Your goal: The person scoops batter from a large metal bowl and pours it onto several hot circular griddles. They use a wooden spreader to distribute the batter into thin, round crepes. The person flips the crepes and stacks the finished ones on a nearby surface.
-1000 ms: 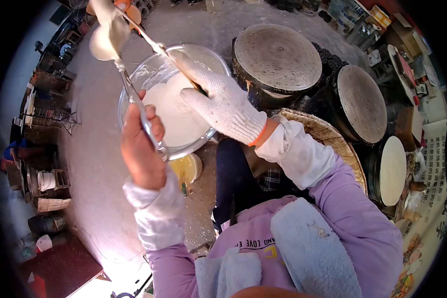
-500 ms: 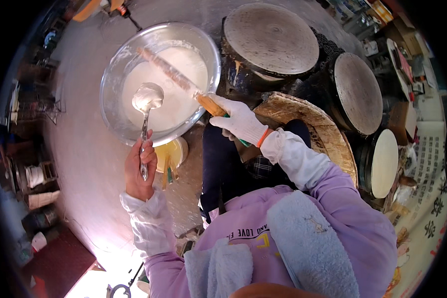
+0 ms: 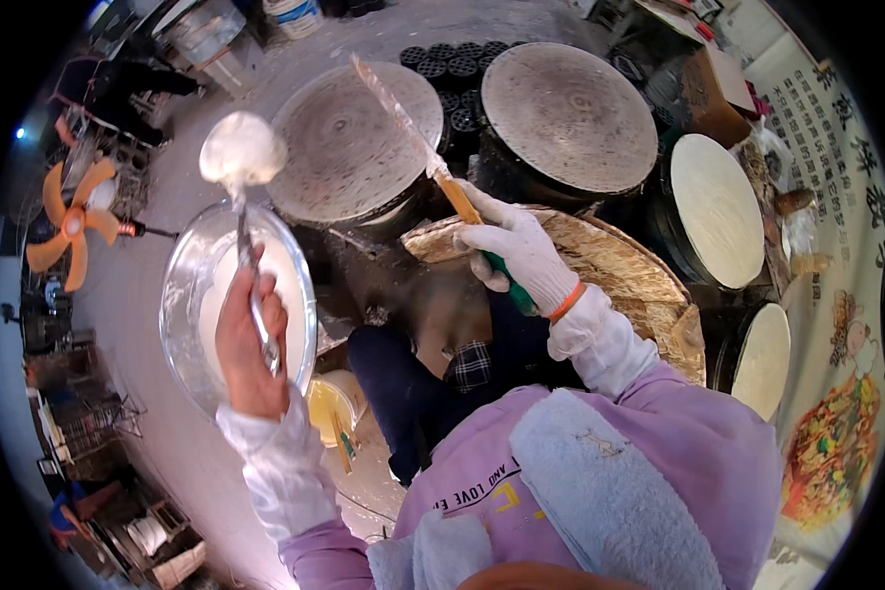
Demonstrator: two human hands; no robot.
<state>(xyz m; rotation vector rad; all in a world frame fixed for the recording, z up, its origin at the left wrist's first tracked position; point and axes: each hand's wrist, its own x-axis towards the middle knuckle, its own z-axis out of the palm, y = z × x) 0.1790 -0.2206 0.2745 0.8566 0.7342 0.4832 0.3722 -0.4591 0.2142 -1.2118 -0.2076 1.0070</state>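
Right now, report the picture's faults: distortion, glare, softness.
Head view: fisheye bending, with the banner curving at right and the corners black; head view: bright glints on the metal basin and a pale sheen on the ladle's white mixture; head view: clutter along the left edge looks dim and soft.

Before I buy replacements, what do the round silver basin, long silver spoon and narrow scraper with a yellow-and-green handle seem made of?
Basin: likely polished metal, from its bright reflections. Spoon: probably smooth metal, as it glints. Scraper: its handle looks like wood by the warm tan, the green end perhaps painted; pale residue obscures the blade's material.
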